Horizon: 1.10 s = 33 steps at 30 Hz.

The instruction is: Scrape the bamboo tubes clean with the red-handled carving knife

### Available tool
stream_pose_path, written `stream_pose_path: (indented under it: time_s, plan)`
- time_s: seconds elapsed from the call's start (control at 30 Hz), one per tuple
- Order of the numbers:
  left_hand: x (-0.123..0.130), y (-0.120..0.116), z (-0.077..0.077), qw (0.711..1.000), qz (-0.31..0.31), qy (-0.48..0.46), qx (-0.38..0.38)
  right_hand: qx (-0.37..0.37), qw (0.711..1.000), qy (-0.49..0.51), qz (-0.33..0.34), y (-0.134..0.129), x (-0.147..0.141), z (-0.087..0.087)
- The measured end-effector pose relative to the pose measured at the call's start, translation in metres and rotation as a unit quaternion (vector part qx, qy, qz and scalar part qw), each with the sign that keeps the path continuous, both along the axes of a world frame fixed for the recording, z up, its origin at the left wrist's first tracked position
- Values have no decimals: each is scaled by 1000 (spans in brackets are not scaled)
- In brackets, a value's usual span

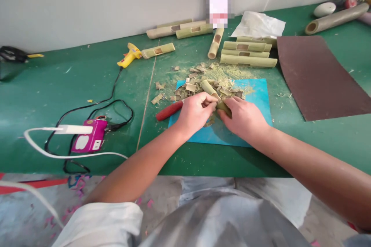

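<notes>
A person's bare hands work over a blue sheet point(262, 96) on a green tabletop point(179, 162), bent to a short bamboo tube point(208, 87) slanting across the sheet. The right hand point(245, 114) has its grip closed around the tube's near end; the left hand point(195, 110) is pinched narrow just beside the tube's middle, though whether anything sits between its fingertips cannot be told. The step in hand appears to be clearing or trimming an opening in the tube's side (other bamboo tubes point(248, 60) at the back show cut openings). Bamboo chips point(190, 87) lie heaped beside and beyond the tube. A red handle point(169, 111) rests near the left hand, its far end hidden. The next move would seem to call for a firm right grip against rolling, and small, careful left-hand work at the cut, fingers clear of the raw edges.
</notes>
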<state>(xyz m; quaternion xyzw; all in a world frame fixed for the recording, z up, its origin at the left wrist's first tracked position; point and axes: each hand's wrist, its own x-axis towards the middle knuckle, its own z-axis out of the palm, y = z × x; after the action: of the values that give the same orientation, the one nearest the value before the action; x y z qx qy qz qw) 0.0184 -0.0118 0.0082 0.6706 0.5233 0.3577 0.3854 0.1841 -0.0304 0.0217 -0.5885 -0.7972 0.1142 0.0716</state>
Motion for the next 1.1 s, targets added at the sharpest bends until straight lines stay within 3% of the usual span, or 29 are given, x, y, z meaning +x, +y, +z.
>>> stream_pose_path:
  time_s: [0.2,0.8,0.93,1.1]
  plan:
    - [1,0,0,1000,1,-7,25,10,1000,-6,13,-2,0,0]
    - [2,-2,5,1000,2,22,9,-3,1000,-13,11,-2,-1,2]
    - [1,-4,3,999,0,-13,-31,-11,1000,-15,12,-2,0,2]
    - [1,-2,-2,999,2,-33,-24,-3,1000,-18,16,-2,0,1]
